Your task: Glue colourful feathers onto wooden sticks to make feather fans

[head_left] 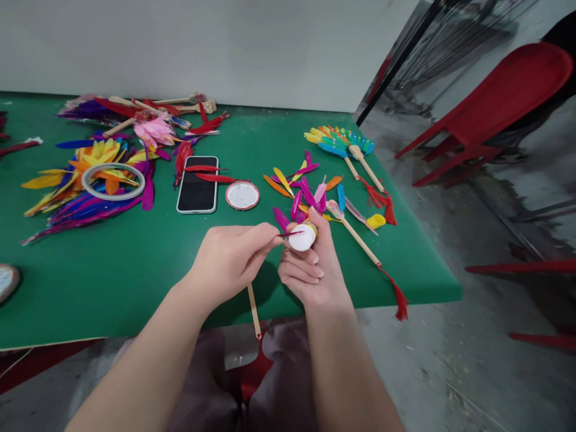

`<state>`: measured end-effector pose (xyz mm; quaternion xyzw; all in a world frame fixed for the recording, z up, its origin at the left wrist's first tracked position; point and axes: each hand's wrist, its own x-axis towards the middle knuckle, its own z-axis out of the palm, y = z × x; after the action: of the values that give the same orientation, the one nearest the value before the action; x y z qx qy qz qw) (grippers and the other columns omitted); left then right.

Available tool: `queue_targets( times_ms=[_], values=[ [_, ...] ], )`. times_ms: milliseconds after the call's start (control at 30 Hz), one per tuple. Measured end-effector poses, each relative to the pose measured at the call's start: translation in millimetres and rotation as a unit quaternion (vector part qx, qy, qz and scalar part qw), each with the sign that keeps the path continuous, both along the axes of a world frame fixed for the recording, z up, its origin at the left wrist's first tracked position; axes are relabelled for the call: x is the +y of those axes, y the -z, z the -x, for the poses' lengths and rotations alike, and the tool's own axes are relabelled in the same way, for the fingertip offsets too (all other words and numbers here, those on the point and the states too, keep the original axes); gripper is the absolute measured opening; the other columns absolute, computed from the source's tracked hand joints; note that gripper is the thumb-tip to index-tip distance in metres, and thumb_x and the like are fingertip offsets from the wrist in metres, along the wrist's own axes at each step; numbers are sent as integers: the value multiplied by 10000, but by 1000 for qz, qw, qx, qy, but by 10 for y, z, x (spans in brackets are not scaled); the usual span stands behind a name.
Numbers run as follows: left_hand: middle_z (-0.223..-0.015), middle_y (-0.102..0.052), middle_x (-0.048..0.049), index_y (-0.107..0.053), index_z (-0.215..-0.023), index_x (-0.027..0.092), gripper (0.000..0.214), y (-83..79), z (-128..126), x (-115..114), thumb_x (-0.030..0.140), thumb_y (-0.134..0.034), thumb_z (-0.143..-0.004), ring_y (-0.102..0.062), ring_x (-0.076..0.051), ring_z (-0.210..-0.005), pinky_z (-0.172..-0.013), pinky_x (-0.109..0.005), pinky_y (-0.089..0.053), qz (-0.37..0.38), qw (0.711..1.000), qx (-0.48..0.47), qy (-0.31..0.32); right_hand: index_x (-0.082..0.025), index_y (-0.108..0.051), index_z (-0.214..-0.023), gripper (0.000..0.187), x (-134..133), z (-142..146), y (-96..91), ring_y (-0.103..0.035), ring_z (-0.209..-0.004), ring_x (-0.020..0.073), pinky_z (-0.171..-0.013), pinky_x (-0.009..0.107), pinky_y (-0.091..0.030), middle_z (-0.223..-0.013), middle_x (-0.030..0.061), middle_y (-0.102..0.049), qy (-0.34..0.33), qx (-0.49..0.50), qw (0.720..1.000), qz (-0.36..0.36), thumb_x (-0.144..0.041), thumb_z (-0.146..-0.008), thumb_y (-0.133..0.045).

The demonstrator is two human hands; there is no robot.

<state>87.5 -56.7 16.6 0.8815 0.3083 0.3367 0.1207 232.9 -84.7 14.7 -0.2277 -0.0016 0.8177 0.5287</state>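
Observation:
My left hand (234, 258) pinches a thin dark red strip (288, 234), which looks like a slim feather. Its far tip lies against the round white end of a small bottle (302, 239) with a yellow label. Fingers of my right hand (321, 270) wrap round that bottle and tilt its white end toward me. A wooden stick (254, 309) shows partly below my left hand, its upper part hidden. Just beyond my hands lie loose magenta, yellow and orange feathers (307, 193). Right of them rests a wooden-handled piece (360, 241) with a red tassel.
On the green table (135, 270) lie a phone (197, 195) with red feathers across it, a round white disc (242, 195), a tape roll (85, 183) on a feather pile, and feather fans (344, 144) at the back right. Red chairs (499, 102) stand beyond the right edge.

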Motion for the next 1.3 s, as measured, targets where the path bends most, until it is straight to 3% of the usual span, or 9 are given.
queue_targets(
  times_ms=[133, 300, 433, 733, 1100, 1300],
  values=[
    [-541, -546, 33, -561, -765, 163, 257, 8, -35, 0, 255, -372, -912, -475, -70, -482, -477, -178, -339, -17, 1000, -13, -4, -113, -628, -595, 525, -7, 16, -1, -214, -191, -16, -208, 72, -114, -272, -74, -409, 8, 36, 999, 4, -500, -858, -391],
    [-718, -634, -23, -575, -946, 146, 199, 13, -62, -27, 174, -386, -886, -563, -115, -637, -580, -211, -419, -82, 996, -2, -31, -120, -609, -598, 474, -17, 26, -16, -235, -203, -25, -219, 54, -132, -291, -91, -412, 25, 45, 999, 2, -483, -848, -436],
    [-696, -620, -27, -572, -946, 142, 189, 31, -77, -47, 149, -398, -873, -547, -120, -619, -563, -219, -412, -113, 992, 6, -47, -126, -598, -586, 464, -20, 19, -17, -231, -205, -24, -217, 57, -131, -293, -94, -409, 23, 34, 999, -5, -497, -830, -464],
    [-591, -580, 1, -586, -872, 146, 157, 29, -104, -60, 135, -430, -858, -514, -121, -543, -501, -225, -372, -131, 990, 6, -50, -111, -590, -552, 497, -7, 3, -16, -266, -193, -20, -210, 57, -123, -278, -62, -436, 40, 58, 997, 11, -465, -858, -423],
    [-708, -662, -23, -569, -915, 146, 174, 50, -103, -75, 154, -400, -872, -591, -117, -614, -565, -210, -444, -81, 995, -39, -41, -123, -500, -478, 511, -18, -14, 8, -276, -206, -24, -215, 52, -162, -296, -65, -445, 32, 64, 997, -16, -461, -854, -426],
    [-702, -665, -22, -570, -916, 143, 165, 67, -96, -62, 150, -413, -867, -598, -116, -600, -540, -204, -440, -88, 994, -36, -48, -91, -544, -514, 554, -8, -24, 26, -331, -203, -7, -202, 64, -189, -299, -35, -470, 39, 98, 994, -11, -475, -877, -377]
  ],
)
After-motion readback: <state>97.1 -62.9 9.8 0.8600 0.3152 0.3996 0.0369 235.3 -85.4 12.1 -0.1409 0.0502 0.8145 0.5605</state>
